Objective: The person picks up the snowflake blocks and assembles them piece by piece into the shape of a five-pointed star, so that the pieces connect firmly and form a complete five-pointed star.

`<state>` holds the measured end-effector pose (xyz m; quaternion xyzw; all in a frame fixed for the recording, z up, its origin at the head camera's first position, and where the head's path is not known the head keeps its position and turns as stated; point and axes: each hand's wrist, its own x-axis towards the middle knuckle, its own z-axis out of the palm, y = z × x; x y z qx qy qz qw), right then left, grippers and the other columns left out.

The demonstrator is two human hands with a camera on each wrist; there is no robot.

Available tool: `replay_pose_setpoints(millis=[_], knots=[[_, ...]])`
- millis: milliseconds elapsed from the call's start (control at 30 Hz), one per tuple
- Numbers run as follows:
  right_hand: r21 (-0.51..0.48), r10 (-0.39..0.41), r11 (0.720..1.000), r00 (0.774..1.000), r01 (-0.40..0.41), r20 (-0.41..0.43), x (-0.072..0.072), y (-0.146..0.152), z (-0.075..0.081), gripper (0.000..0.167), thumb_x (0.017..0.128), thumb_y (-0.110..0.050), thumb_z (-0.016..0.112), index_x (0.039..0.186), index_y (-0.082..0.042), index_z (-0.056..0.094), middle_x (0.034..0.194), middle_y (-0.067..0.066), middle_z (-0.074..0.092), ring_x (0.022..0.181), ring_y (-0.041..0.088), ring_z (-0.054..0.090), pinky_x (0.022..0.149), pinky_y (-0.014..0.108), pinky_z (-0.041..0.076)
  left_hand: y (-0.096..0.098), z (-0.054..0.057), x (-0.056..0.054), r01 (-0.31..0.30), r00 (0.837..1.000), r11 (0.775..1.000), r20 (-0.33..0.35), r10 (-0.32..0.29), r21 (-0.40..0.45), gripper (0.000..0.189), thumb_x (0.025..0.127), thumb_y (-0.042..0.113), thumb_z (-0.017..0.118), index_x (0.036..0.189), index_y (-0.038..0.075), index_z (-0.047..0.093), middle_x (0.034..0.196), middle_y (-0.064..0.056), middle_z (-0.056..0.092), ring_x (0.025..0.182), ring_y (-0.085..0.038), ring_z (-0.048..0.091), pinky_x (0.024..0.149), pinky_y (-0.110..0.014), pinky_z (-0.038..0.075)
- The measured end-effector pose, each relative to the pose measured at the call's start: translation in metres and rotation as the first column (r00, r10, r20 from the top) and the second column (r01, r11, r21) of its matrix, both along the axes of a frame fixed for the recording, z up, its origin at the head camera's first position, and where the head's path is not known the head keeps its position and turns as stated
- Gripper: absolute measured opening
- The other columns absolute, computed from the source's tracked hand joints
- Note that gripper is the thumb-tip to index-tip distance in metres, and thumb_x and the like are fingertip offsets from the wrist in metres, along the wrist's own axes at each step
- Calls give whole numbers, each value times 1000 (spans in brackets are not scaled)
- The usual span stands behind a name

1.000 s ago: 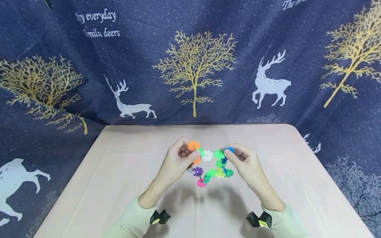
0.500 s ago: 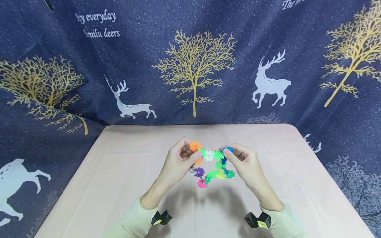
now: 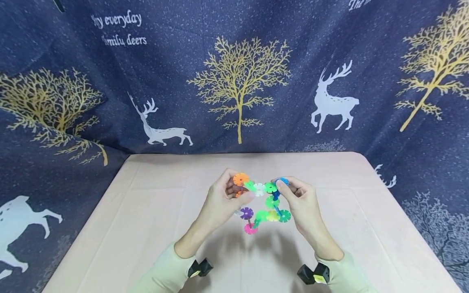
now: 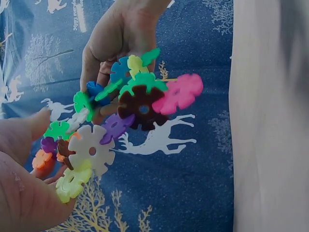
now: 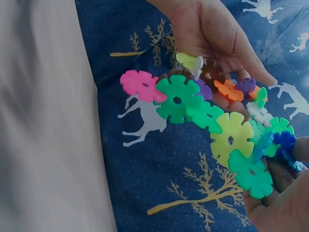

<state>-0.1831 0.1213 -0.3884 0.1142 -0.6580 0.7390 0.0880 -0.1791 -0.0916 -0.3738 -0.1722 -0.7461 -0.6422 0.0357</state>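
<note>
A loop of flower-shaped interlocking plastic discs hangs between my hands above the table. My left hand (image 3: 221,199) grips its left side, close to an orange disc (image 3: 240,179) and a small green disc (image 3: 250,186). With thumb and fingers, my right hand (image 3: 305,201) pinches a blue disc (image 3: 282,181) at the upper right. At the top, a white disc (image 3: 259,189) meets a green disc (image 3: 270,187); whether they interlock, I cannot tell. Lower down are a purple disc (image 3: 246,213), a pink disc (image 3: 250,228) and a yellow disc (image 5: 231,140). A brown disc (image 4: 143,108) shows in the left wrist view.
A pale cloth covers the table (image 3: 146,228), and shadows of the hands fall on it. Behind stands a dark blue curtain (image 3: 249,24) printed with trees and deer. Each wrist carries a small black camera (image 3: 314,274).
The white disc has come right until it meets the green disc, closing the gap seen earlier. My left hand has shifted slightly right, its thumb now below the white disc.
</note>
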Motion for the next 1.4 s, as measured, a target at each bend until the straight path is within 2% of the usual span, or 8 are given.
replay_pose_setpoints(millis=[133,233,400,533,733,1000,1167,1400], knots=[[9,16,1000,1000,-16,-2,1,0,0,22,98,-6,63,103,14,67,84,-2,74,85,10,66,82,25,52,0,1,-1,-4,1000,992,11,6,-126,39,84,12,82,114,19,58,95,-3,66,85,-14,67,74,-29,56],[7,31,1000,999,-31,-8,2,-2,-1,20,98,-6,63,102,13,67,85,-2,75,85,10,67,83,26,52,1,3,-2,-35,999,985,1,36,-169,36,82,12,82,110,21,61,90,-1,63,76,-14,63,67,-26,54],[9,19,1000,1000,-19,-1,3,-4,-1,20,99,-7,63,102,12,68,86,-2,75,85,10,67,82,25,51,4,4,-1,-55,998,990,2,56,-132,31,80,8,83,102,16,63,85,-2,65,69,-13,61,61,-24,52],[24,10,1000,1000,-11,8,4,-5,1,22,99,-9,63,104,12,68,84,-2,74,82,10,66,82,26,50,7,5,2,-68,997,993,25,71,-91,30,79,8,84,96,20,62,81,-2,64,63,-11,57,55,-22,48],[33,3,999,1000,-2,-5,7,-5,4,22,99,-9,63,104,12,68,84,-1,74,76,8,61,76,26,49,9,6,4,-75,997,994,3,76,-85,30,79,8,84,94,21,62,77,-1,61,58,-9,50,50,-22,43],[7,37,999,999,-37,-13,8,-8,3,21,100,-8,61,103,12,68,85,0,74,78,9,67,74,24,55,10,10,7,-79,997,989,-3,79,-123,30,79,9,84,94,21,62,77,0,61,57,-8,51,50,-22,43],[58,31,998,999,-29,-28,8,-6,4,20,100,-9,62,103,10,69,81,0,72,70,6,59,66,21,50,9,11,5,-71,997,987,-7,71,-143,30,79,10,84,95,21,61,78,0,61,59,-8,52,51,-22,44],[151,29,988,999,-25,-23,7,-1,4,20,100,-11,62,104,7,70,79,-4,68,71,7,56,71,22,51,6,8,0,-59,998,979,-22,56,-197,30,80,12,84,100,20,62,78,-1,59,58,-8,49,51,-21,41]])
